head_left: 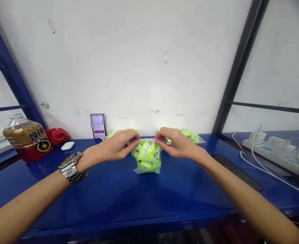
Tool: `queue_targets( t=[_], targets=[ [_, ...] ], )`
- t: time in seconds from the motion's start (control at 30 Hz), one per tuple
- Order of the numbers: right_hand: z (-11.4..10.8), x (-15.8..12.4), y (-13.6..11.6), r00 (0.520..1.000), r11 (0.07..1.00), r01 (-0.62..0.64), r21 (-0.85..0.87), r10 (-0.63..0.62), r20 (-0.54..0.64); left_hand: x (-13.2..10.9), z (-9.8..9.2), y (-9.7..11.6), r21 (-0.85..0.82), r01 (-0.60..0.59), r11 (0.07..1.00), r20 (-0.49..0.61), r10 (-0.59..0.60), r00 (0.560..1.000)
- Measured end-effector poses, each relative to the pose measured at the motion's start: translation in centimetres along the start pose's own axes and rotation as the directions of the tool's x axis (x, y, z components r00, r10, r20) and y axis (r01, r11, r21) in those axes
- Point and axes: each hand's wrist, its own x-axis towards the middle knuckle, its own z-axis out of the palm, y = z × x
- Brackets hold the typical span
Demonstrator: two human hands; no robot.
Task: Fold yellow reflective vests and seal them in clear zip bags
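Observation:
A clear plastic bag (146, 157) packed with neon yellow-green straps, which carry silvery reflective bands, hangs upright above the blue tabletop or just touches it; I cannot tell which. My left hand (120, 144) pinches the bag's top edge at its left corner. At the right corner of the same edge, my right hand (176, 142) pinches it between thumb and fingers. A metal watch (73, 167) is on my left wrist. Behind my hands, more bagged yellow-green straps (190, 135) lie along the wall, partly hidden.
A phone (98, 126) leans on the wall. On the left are a large drink bottle (28, 137), a red plastic bag (57, 135) and a white case (68, 145). A dark phone-like slab (237, 172), white cables (260, 162) and a power strip (279, 149) lie right. Blue tabletop (139, 198) spreads below.

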Motion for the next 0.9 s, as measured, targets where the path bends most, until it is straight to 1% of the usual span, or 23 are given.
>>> queue_targets(
  t=[0.1, 0.2, 0.33, 0.43, 0.57, 0.7, 0.8, 0.9],
  targets=[
    [0.0, 0.3, -0.2, 1.0, 1.0, 0.008, 0.024, -0.008, 0.023, 0.2, 0.1, 0.4, 0.0, -0.013, 1.0, 0.01, 0.013, 1.0],
    [0.3, 0.7, -0.4, 0.998, 0.999, 0.039, 0.019, -0.04, 0.042, 0.5, 0.3, 0.5, 0.043, -0.043, 0.998, 0.025, 0.042, 0.999],
    [1.0, 1.0, -0.5, 0.994, 0.992, 0.102, -0.071, -0.098, 0.054, 0.6, 0.6, 0.6, 0.132, -0.11, 0.985, 0.016, 0.108, 0.994],
    [1.3, 1.0, -0.6, 0.991, 0.982, 0.131, -0.138, -0.126, 0.047, 0.5, 0.8, 0.7, 0.184, -0.124, 0.975, -0.001, 0.126, 0.992],
    [1.4, 0.9, -0.5, 0.994, 0.986, 0.111, -0.126, -0.109, 0.022, 0.4, 0.9, 0.6, 0.179, -0.104, 0.978, -0.015, 0.108, 0.994],
    [1.2, 0.9, -0.3, 0.995, 0.992, 0.098, -0.079, -0.096, 0.03, 0.6, 0.5, 1.0, 0.139, -0.077, 0.987, -0.013, 0.08, 0.997],
    [1.2, 0.9, -0.5, 0.995, 0.993, 0.1, -0.07, -0.098, 0.026, 1.0, 0.2, 1.4, 0.172, -0.118, 0.978, 0.008, 0.119, 0.993],
    [1.4, 1.0, -0.7, 0.996, 0.992, 0.09, -0.091, -0.09, 0.006, 1.2, 0.4, 1.6, 0.236, -0.167, 0.957, 0.008, 0.17, 0.985]
  ],
)
